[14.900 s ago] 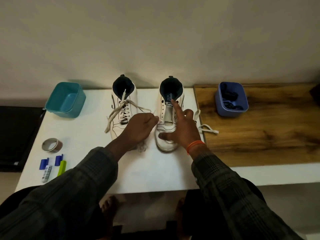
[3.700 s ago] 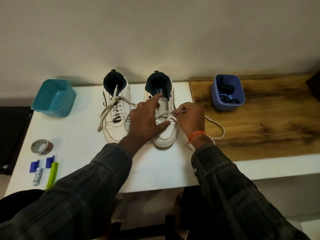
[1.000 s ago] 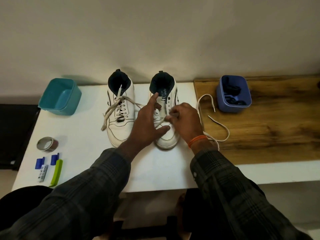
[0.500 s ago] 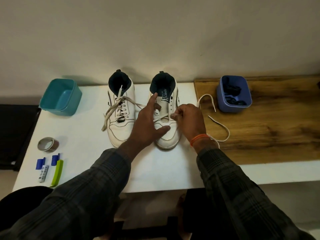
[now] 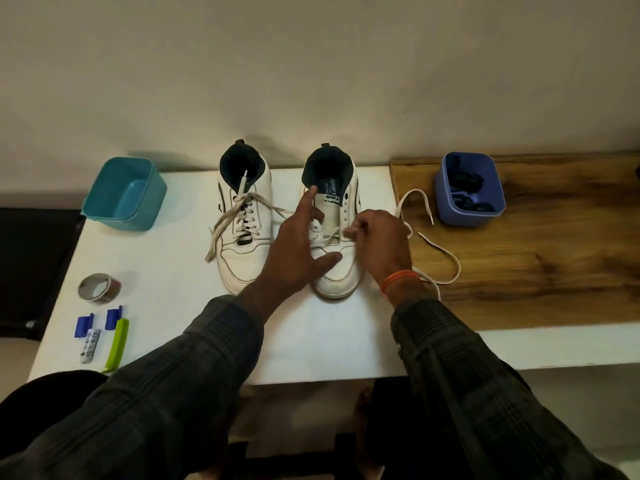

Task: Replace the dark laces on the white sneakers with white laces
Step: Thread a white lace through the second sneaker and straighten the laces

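The left hand [image 5: 294, 251] rests spread on the right sneaker [image 5: 334, 233]. The right hand [image 5: 379, 244] pinches its white lace [image 5: 446, 251] near the table's far edge.

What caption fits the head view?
Hands threading a white lace into the right sneaker; the left sneaker is laced.

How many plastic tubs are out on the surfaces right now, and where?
2. A teal tub stands at the far left of the white table; a blue tub holding dark laces stands on the wooden top, right of the sneakers. None seems hidden.
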